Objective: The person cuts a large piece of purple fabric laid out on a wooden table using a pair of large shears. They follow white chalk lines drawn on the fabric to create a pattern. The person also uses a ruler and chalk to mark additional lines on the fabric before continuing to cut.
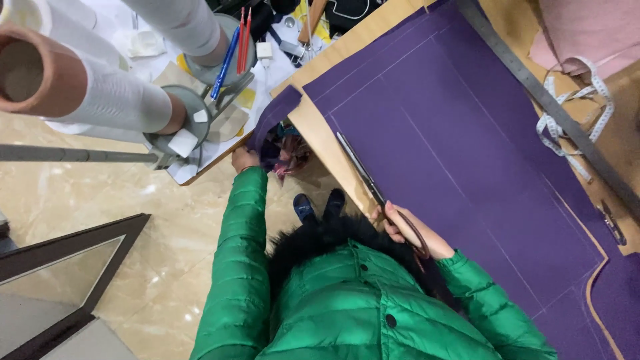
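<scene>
A large purple fabric (453, 147) with chalk lines lies spread on a wooden table (320, 137). My right hand (407, 230) grips the dark handles of long scissors (363, 170), whose blades lie along the fabric's left edge. My left hand (244, 159) holds a purple fabric strip (272, 119) that hangs off the table's corner. Both sleeves are green and padded. My shoes (319, 203) show on the floor below the table edge.
A long metal ruler (547, 100) and a white measuring tape (575, 117) lie at the fabric's right. Pink cloth (587, 30) sits top right. White rolls on a stand (120, 93) and red and blue pencils (235, 48) are top left. A dark frame (67, 260) stands on the marble floor.
</scene>
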